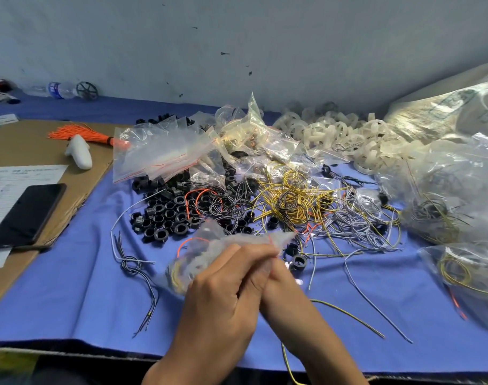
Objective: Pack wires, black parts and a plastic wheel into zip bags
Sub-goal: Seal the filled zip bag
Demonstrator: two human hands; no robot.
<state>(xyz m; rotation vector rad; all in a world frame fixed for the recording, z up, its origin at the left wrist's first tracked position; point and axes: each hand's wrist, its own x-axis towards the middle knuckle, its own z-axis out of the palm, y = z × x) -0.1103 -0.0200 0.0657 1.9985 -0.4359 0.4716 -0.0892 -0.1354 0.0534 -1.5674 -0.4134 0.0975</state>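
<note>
Zip bag [209,254] sits right in front of you, low centre, lifted off the counter [84,287], w/ yellow and orange wire already inside. It's blurred, so whether the seal is fully closed you can't tell. Its long axis runs from lower left up to upper right, the red zip edge ending at the right tip, just above your knuckles.

Both hands are clamped on that bag: left hand [220,284] on top, pinching the edge, right hand [276,279] tucked under and beside it, touching. Left is nearer the bag's body, right nearer the zip end.

Just beyond the bag: black parts [165,215], a pile. Right of the bag, further back: loose wires [292,201]. Plastic wheels [348,134] lie well beyond, back right. Looks like sealing comes next, so run the pinch along that axis toward the right tip
</note>
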